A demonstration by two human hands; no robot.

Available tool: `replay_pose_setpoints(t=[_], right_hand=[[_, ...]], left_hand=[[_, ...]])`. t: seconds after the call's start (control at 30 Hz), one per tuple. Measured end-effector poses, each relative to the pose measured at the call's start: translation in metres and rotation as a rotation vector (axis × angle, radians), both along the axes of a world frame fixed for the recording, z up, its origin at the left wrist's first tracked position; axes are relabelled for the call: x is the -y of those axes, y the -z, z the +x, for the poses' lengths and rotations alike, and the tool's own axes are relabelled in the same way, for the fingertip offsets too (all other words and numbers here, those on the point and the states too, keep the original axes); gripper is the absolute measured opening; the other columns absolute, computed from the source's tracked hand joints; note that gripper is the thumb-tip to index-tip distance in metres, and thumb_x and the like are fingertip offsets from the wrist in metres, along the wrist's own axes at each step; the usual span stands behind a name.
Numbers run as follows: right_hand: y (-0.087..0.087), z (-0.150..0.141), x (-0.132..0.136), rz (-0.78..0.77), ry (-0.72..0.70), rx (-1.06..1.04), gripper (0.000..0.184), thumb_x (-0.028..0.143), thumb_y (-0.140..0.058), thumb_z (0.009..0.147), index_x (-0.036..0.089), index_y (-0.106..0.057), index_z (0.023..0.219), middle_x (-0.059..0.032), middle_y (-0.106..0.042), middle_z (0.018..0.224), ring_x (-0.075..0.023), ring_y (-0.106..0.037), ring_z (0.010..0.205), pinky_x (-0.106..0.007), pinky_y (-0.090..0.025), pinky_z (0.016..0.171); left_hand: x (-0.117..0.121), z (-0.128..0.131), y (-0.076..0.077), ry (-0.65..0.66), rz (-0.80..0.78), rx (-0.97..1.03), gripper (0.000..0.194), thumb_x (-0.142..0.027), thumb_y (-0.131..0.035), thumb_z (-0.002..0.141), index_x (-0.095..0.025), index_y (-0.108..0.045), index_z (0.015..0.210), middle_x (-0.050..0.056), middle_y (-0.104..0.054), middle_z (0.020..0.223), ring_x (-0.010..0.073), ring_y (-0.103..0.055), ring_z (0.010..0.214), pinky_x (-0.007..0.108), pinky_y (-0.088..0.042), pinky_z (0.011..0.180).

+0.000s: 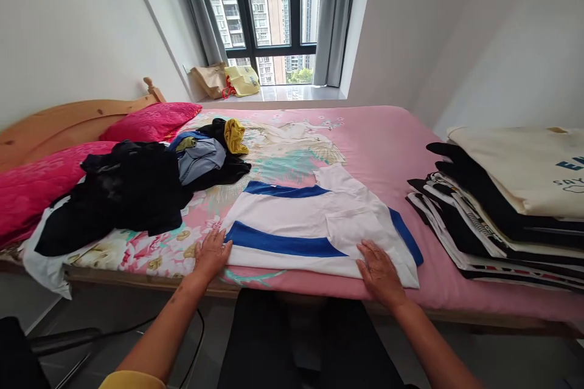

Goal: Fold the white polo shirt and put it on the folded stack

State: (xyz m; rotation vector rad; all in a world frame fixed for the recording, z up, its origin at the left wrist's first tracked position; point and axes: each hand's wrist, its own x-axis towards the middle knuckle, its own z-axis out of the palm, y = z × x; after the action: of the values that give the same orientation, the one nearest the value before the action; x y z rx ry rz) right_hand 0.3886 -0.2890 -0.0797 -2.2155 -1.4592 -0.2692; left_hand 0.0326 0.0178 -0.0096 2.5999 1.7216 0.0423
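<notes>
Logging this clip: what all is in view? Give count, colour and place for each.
Garment: one, white and blue, spread at the bed's near edge
Folded stack: one, mixed colours, cream on top, right
Loose clothes: several, mostly black, left
Pillows: two, pinkish red, far left
Headboard: one, wooden brown, left
Bedsheet: pink, patterned, under the clothes
Bags: two, brown and yellow, windowsill
Window: one, dark-framed, back
Curtains: two, grey, flanking it
Left hand: one, bare, garment's left edge
Right hand: one, bare, on garment
Legs: two, dark-clothed, bottom centre
</notes>
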Motion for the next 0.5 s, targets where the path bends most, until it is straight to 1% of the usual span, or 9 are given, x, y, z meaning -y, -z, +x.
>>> replay_pose_setpoints(t=[0.07, 0.1, 0.17, 0.23, 0.3, 0.33, 0.4, 0.5], right_hand=[[0.002, -0.002, 0.0, 0.001, 0.008, 0.015, 0.04, 0.035, -0.038, 0.09, 0.018, -0.055, 0.122, -0.0106, -0.053, 0.131, -0.025, -0.042, 0.127, -0.045, -0.031, 0.108], [0.002, -0.002, 0.0, -0.001, 0.011, 0.02, 0.04, 0.035, -0.037, 0.09, 0.019, -0.054, 0.122, -0.0103, -0.052, 0.131, -0.0251, -0.042, 0.127, -0.046, -0.031, 0.108], [0.002, -0.003, -0.001, -0.009, 0.013, 0.028, 0.04, 0.035, -0.037, 0.09, 0.019, -0.054, 0.122, -0.0102, -0.053, 0.131, -0.0252, -0.042, 0.127, -0.046, -0.031, 0.108], [0.002, -0.003, -0.002, -0.018, 0.013, 0.035, 0.04, 0.035, -0.036, 0.09, 0.019, -0.054, 0.122, -0.0104, -0.053, 0.131, -0.0252, -0.043, 0.126, -0.046, -0.032, 0.107], [0.002, -0.003, -0.003, -0.024, 0.008, 0.045, 0.04, 0.035, -0.036, 0.09, 0.019, -0.054, 0.123, -0.0106, -0.053, 0.131, -0.0249, -0.043, 0.126, -0.046, -0.032, 0.107], [0.002, -0.003, -0.003, -0.026, 0.007, 0.052, 0.041, 0.034, -0.036, 0.09, 0.019, -0.054, 0.123, -0.0108, -0.053, 0.131, -0.0247, -0.043, 0.127, -0.046, -0.032, 0.107], [0.003, -0.003, -0.003, -0.024, 0.008, 0.069, 0.041, 0.034, -0.037, 0.091, 0.018, -0.054, 0.124, -0.0113, -0.053, 0.131, -0.0245, -0.042, 0.127, -0.045, -0.032, 0.107], [0.003, -0.003, -0.004, -0.021, 0.018, 0.092, 0.041, 0.034, -0.036, 0.091, 0.016, -0.054, 0.123, -0.0123, -0.053, 0.13, -0.025, -0.043, 0.126, -0.045, -0.031, 0.108]], left_hand=[[-0.005, -0.007, -0.003, 0.036, 0.04, 0.011, 0.046, -0.035, -0.04, 0.088, -0.022, -0.048, 0.131, 0.011, -0.046, 0.141, 0.0244, -0.039, 0.13, 0.041, -0.026, 0.109], [-0.005, -0.006, -0.005, 0.047, 0.055, 0.021, 0.045, -0.035, -0.041, 0.087, -0.022, -0.05, 0.128, 0.011, -0.051, 0.136, 0.0249, -0.044, 0.126, 0.039, -0.029, 0.106], [-0.004, -0.002, -0.01, 0.025, 0.069, 0.038, 0.042, -0.04, -0.042, 0.085, -0.022, -0.055, 0.121, 0.012, -0.059, 0.124, 0.0278, -0.052, 0.117, 0.041, -0.033, 0.101], [-0.004, 0.003, -0.015, -0.03, 0.035, 0.036, 0.043, -0.05, -0.043, 0.083, -0.021, -0.06, 0.11, 0.013, -0.065, 0.111, 0.0311, -0.057, 0.108, 0.045, -0.035, 0.096], [-0.006, 0.006, -0.02, -0.067, -0.041, 0.025, 0.048, -0.059, -0.043, 0.08, -0.02, -0.063, 0.099, 0.013, -0.068, 0.101, 0.0333, -0.06, 0.101, 0.047, -0.036, 0.093], [-0.008, 0.007, -0.022, -0.07, -0.085, 0.027, 0.049, -0.062, -0.042, 0.079, -0.02, -0.062, 0.095, 0.013, -0.069, 0.096, 0.0334, -0.061, 0.098, 0.046, -0.037, 0.091], [-0.01, 0.006, -0.025, -0.058, -0.144, 0.048, 0.047, -0.062, -0.04, 0.08, -0.021, -0.061, 0.092, 0.011, -0.07, 0.092, 0.0312, -0.063, 0.093, 0.04, -0.041, 0.083], [-0.01, 0.003, -0.024, -0.031, -0.168, 0.082, 0.042, -0.057, -0.035, 0.085, -0.024, -0.058, 0.096, 0.008, -0.07, 0.093, 0.0271, -0.065, 0.09, 0.032, -0.042, 0.073]])
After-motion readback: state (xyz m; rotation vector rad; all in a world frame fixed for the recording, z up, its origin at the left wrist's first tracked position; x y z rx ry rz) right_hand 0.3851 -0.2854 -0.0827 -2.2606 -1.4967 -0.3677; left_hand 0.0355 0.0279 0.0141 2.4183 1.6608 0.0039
